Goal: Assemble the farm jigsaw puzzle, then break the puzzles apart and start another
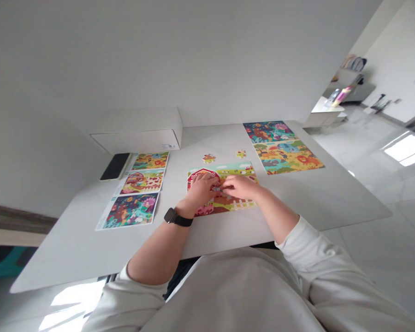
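Note:
A farm jigsaw puzzle (245,170) with a red barn, green fields and a white fence lies on the table in front of me. My left hand (204,188) rests over the barn side, its fingers stretched loosely on the puzzle. From the right, my right hand (241,186) reaches to the middle with fingertips pinched together on what looks like a puzzle piece, mostly hidden by the fingers. Both hands' fingertips almost meet there. Just beyond the puzzle's far edge lie two loose pieces, an orange-and-green piece (209,158) and a yellow-green piece (241,153).
Left on the white table (180,240) lies a reference sheet (131,210) with three pictures, beside a dark phone (115,167). A white box (138,138) stands against the wall. A night-scene puzzle (270,131) and a safari puzzle (288,157) lie at the right.

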A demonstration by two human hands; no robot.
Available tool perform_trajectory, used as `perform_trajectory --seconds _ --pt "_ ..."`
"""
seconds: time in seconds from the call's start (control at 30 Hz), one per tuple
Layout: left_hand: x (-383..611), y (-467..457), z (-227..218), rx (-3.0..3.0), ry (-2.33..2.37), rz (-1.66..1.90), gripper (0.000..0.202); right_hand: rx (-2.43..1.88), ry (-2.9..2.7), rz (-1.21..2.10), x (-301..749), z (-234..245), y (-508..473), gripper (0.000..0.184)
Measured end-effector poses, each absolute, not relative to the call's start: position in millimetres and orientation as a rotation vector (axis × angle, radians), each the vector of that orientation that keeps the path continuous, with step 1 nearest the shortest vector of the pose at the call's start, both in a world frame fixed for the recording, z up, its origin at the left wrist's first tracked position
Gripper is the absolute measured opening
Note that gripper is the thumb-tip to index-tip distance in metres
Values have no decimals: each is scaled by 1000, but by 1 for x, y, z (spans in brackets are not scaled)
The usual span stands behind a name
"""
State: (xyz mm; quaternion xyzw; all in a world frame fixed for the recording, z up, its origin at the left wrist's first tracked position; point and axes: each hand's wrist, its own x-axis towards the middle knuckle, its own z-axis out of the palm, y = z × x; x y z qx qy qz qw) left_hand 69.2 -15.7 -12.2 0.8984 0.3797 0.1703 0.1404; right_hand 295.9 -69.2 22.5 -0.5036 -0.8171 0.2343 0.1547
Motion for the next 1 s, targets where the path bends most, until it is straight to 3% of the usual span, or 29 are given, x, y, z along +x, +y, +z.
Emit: perform_trajectory --seconds 0.1,0.3,0.47,0.73,0.93,1.0 --pt "74 -12 -13 2578 1150 565 16 -1493 -2075 741 311 23 -60 25" --pt "78 -12 -1 2526 1164 726 25 -1634 -1590 600 361 27 -29 33" --pt "71 -15 4 2459 1225 840 29 -1922 -1611 429 393 29 16 33" --pt "69 -13 0 2458 1203 899 30 -2324 -1793 338 405 24 72 50" --pt "66 -13 1 2451 1246 923 29 -2293 -2015 411 402 25 91 27" --pt "67 -13 2 2451 1258 909 29 -2247 -1975 419 402 23 90 28"
